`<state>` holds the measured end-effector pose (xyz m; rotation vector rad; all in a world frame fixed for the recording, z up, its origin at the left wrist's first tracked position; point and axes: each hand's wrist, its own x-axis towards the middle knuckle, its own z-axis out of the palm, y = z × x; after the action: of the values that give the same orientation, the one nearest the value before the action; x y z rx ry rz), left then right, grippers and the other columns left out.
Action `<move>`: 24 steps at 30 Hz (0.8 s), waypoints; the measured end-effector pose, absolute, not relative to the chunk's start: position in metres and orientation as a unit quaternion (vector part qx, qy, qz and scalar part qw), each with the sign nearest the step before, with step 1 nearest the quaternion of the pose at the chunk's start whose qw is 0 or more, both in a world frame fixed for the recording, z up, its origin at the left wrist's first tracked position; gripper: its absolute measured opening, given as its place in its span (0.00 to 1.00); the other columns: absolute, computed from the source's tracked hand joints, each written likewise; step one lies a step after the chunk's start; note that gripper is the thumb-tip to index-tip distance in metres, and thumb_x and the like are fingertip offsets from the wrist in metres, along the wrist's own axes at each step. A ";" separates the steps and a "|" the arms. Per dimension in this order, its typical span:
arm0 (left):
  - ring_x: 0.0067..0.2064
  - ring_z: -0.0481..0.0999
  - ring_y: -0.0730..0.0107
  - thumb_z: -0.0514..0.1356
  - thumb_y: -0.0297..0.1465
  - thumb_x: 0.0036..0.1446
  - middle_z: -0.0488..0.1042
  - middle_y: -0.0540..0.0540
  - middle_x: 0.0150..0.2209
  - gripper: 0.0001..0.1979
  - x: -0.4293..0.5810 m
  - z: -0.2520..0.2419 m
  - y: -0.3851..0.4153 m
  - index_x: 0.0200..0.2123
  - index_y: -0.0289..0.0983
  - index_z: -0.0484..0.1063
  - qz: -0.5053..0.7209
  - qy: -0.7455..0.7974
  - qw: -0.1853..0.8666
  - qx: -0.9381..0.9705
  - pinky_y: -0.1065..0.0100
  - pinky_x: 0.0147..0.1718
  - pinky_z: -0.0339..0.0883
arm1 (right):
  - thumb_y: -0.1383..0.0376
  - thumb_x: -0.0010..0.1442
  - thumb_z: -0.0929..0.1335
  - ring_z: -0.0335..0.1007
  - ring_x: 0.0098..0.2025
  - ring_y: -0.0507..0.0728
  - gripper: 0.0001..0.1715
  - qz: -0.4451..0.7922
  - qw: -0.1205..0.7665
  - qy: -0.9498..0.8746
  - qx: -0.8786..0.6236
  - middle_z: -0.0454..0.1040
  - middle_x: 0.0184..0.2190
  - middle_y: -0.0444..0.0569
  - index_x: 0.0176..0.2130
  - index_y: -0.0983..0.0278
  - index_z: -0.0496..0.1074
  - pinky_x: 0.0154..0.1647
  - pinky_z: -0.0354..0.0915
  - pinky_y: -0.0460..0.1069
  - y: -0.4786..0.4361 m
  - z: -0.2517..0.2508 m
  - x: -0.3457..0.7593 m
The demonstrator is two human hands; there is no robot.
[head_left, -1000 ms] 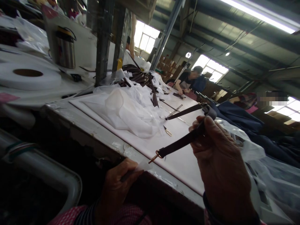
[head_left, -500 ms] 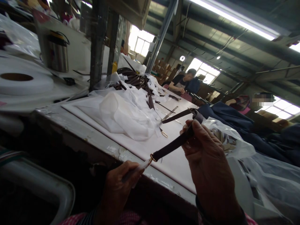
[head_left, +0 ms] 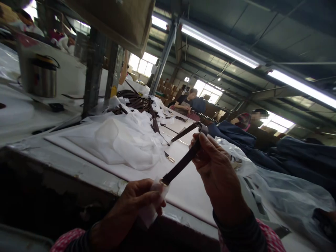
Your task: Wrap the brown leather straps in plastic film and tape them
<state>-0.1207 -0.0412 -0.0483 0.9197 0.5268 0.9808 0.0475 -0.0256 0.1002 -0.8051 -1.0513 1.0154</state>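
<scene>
So it's a big workshop with strip lights overhead, and our white surface (head_left: 193, 189) has a heap of white sheeting (head_left: 126, 143) on it, so let's go by that heap. A bundle of dark straps (head_left: 136, 99) lies just behind it, a steel flask (head_left: 45, 78) stands off to its left, and a co-worker (head_left: 185, 103) is well beyond it. Dark blue fabric (head_left: 229, 133) piles up well to its right. A loose gold clasp (head_left: 170, 159) sits right beside it.

The dark strap (head_left: 182, 165) we're handling is in the air to the right of the heap and nearer us. Our right hand (head_left: 219, 171) pinches it up high, fingers closed around it. Our left hand (head_left: 133, 199), in front of the heap, has its fingers closed on a translucent white slip (head_left: 148, 215).

What's new: the slip now covers most of the strap's gold clip (head_left: 164, 182), which no longer sticks out bare. So we'd say the covering has begun, but we can't tell if anything's fastened.
</scene>
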 end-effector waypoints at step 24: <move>0.37 0.73 0.64 0.68 0.39 0.58 0.77 0.49 0.31 0.11 -0.142 0.020 0.027 0.30 0.38 0.80 0.376 0.265 0.464 0.757 0.66 0.39 0.65 | 0.61 0.59 0.76 0.60 0.29 0.49 0.07 0.396 0.645 -0.561 -0.335 0.72 0.29 0.44 0.34 0.63 0.82 0.28 0.58 0.45 -0.015 0.091 0.033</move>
<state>-0.1423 0.0273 0.0198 1.8611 0.6510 0.9244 0.0330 -0.0154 0.0910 -0.7624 -1.2771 0.9021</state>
